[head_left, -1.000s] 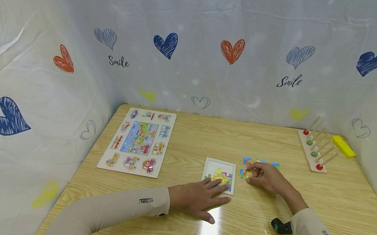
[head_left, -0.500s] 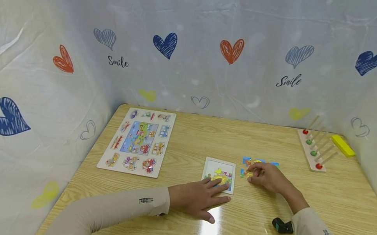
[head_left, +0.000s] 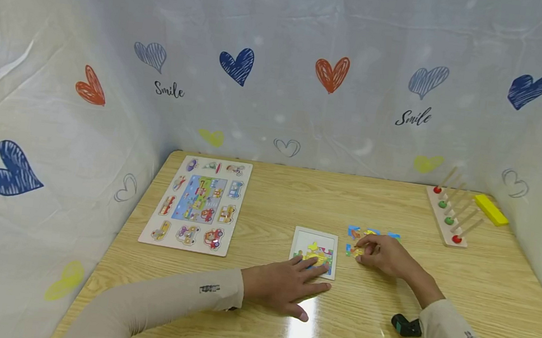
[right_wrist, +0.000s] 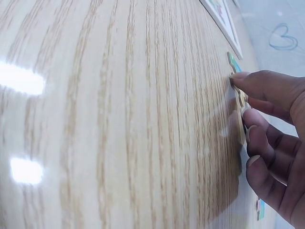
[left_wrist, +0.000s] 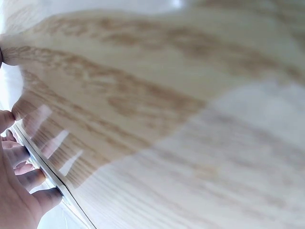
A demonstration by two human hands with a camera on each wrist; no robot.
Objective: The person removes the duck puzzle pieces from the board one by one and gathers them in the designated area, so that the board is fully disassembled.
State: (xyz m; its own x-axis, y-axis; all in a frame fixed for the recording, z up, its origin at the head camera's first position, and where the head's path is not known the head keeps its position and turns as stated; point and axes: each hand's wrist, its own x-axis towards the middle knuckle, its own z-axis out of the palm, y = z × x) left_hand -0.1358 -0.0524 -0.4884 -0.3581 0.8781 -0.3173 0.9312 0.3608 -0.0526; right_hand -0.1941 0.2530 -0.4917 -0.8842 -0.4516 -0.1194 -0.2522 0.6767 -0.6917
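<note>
The fingers of my left hand (head_left: 284,286) are spread and rest on a small white-framed jigsaw puzzle (head_left: 316,232) in the head view. Yellow, pink and green pieces fill the lower part of that frame, partly under the fingers. To its right, my right hand (head_left: 384,256) pinches a yellowish puzzle piece (head_left: 358,252) between thumb and forefinger, low over the table among loose pieces (head_left: 354,230). In the right wrist view the thumb (right_wrist: 252,82) is at the edge of a piece, and the other fingers are bent. The hand covers some of the loose pieces.
A vehicle peg-puzzle board (head_left: 224,236) lies at the left. At the back right are a wooden peg stand (head_left: 447,219) with red and green beads and a yellow block (head_left: 491,210). A black object (head_left: 406,325) sits by the right sleeve. Printed cloth walls surround the table.
</note>
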